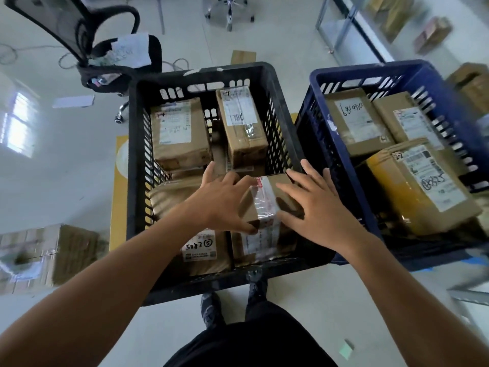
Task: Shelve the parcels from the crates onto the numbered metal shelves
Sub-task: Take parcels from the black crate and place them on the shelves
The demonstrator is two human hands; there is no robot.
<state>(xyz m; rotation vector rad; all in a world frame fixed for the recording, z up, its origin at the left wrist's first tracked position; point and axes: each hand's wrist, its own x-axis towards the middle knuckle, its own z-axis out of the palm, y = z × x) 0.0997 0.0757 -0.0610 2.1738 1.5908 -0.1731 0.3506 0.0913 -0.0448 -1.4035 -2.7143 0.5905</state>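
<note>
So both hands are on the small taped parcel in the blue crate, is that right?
No. In the head view the left hand and right hand are on the small taped parcel in the black crate; the blue crate stands beside it.

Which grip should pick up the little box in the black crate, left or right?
Probably the left grip. Its fingers curl over the box's far edge and its thumb hooks the near corner, so it already holds it. The right grip only lies flat on the box's right side, fingers spread.
</note>
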